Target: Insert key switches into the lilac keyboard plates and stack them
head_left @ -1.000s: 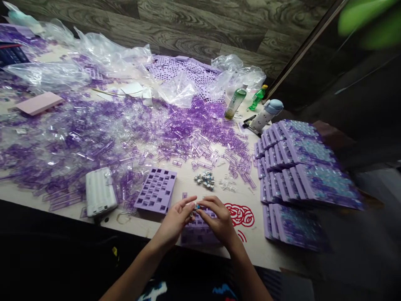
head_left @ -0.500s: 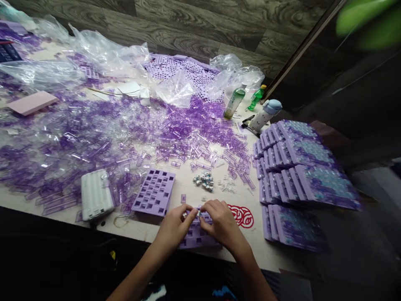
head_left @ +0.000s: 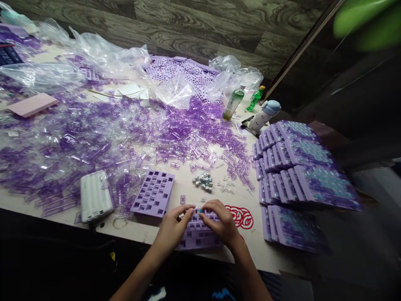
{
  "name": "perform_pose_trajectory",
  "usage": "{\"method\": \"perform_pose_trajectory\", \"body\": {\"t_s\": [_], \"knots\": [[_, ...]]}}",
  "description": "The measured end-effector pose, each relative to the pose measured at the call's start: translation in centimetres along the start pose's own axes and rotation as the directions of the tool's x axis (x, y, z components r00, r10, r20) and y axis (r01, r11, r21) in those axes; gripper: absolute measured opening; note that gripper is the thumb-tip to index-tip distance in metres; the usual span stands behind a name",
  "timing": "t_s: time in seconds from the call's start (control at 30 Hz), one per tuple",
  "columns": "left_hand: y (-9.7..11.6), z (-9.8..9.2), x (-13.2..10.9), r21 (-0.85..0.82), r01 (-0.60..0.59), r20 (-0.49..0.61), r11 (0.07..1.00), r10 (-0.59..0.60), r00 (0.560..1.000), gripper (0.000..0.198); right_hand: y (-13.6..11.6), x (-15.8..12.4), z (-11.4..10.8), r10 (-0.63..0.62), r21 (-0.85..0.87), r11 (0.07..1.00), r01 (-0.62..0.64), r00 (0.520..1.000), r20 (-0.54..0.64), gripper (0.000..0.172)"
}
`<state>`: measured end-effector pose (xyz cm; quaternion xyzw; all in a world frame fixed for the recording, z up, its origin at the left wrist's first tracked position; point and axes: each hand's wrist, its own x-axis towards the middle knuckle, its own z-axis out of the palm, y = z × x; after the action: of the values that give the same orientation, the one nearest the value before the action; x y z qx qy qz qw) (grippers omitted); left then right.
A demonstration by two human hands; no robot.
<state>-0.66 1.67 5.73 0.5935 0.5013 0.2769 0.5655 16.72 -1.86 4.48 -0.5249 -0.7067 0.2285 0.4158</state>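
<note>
A purple plate with square holes [head_left: 200, 238] lies at the table's front edge, partly under both hands. My left hand [head_left: 173, 223] is over its left side, fingers curled round small metallic and white pieces. Over the plate's upper edge, my right hand [head_left: 221, 223] has thumb and forefinger closed at a small blue-and-white piece [head_left: 200, 210]. The left fingertips come close to that piece. Just beyond the hands are a small clear piece [head_left: 203, 199], a small purple clear piece [head_left: 182, 199] and a pile of small metallic pieces [head_left: 203, 182].
Another holed purple plate [head_left: 153, 193] and a white power bank [head_left: 95, 196] are at left. Purple clear pieces [head_left: 194, 121] cover much of the table. Stacked purple plates [head_left: 307, 179] stand at right, red rings [head_left: 241, 217] nearer. Bottles [head_left: 234, 102] stand behind.
The fingers of both hands have shifted slightly at the plate's upper edge. Blue now shows on the small piece between them. The view has moved a little.
</note>
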Motion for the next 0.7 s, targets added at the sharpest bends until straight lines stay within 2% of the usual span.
{"method": "perform_pose_trajectory", "body": {"t_s": [0.1, 0.3, 0.43, 0.57, 0.7], "knots": [[-0.4, -0.5, -0.1, 0.031, -0.01, -0.088, 0.999, 0.013, 0.996, 0.033, 1.2, -0.4, 0.3, 0.035, -0.127, 0.991, -0.029, 0.999, 0.04, 0.01], [-1.1, -1.3, 0.1, 0.007, -0.006, -0.045, 1.0, 0.007, 0.999, 0.038, 1.9, -0.9, 1.2, 0.101, -0.246, 0.966, -0.075, 0.99, 0.095, 0.017], [-1.1, -1.1, 0.3, -0.04, -0.006, -0.053, 0.999, 0.004, 0.999, 0.039, 1.5, -0.6, 1.1, 0.174, -0.24, 0.961, -0.139, 0.976, 0.129, 0.019], [-0.9, -0.8, 0.3, -0.149, 0.063, -0.026, 0.987, -0.067, 0.997, 0.042, 1.3, -0.2, 0.8, 0.233, -0.225, 0.955, -0.194, 0.959, 0.161, 0.022], [-1.0, -0.5, 0.3, -0.236, 0.075, 0.021, 0.969, -0.072, 0.997, 0.041, 0.9, -0.2, 0.3, 0.155, -0.114, 0.983, -0.144, 0.983, 0.098, 0.027]]}}
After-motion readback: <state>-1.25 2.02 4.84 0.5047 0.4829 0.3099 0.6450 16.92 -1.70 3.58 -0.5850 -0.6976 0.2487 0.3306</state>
